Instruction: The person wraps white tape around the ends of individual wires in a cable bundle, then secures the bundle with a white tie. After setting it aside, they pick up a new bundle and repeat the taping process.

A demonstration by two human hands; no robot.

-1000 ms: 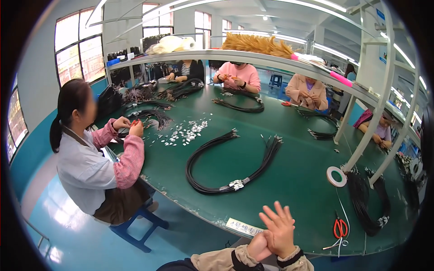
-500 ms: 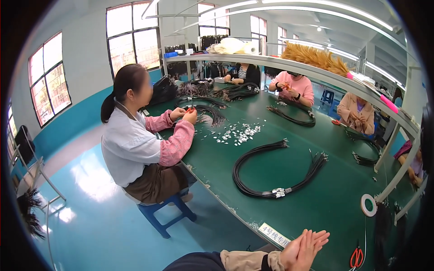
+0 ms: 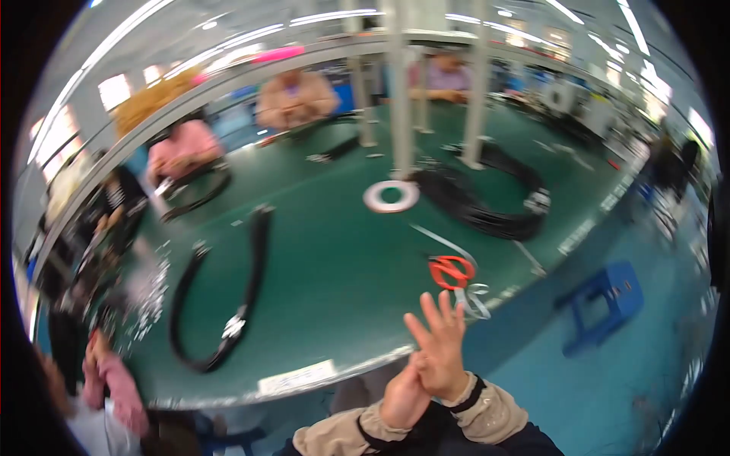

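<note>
At the near edge of the table (image 3: 319,266), my right hand (image 3: 439,349) has fingers (image 3: 426,323) spread and released, grasping nothing. My left hand (image 3: 403,395) presses against its heel and wrist, fingers loose, also empty; whether it cups or just touches I cannot tell, the frame is blurred. Nearest thing: orange-handled scissors (image 3: 450,270), just beyond the fingertips, lying flat, apart from both hands, with a curl of pale tape (image 3: 475,300) beside them. Farther, a white tape roll (image 3: 391,196); far right, a coiled black cable bundle (image 3: 494,201); left, a second black bundle (image 3: 228,304) in a long loop. To do this well, I judge: steady the head first, keep palms level over the edge, reach for the handles, not the blades. Other people sit along the far and left sides.
</note>
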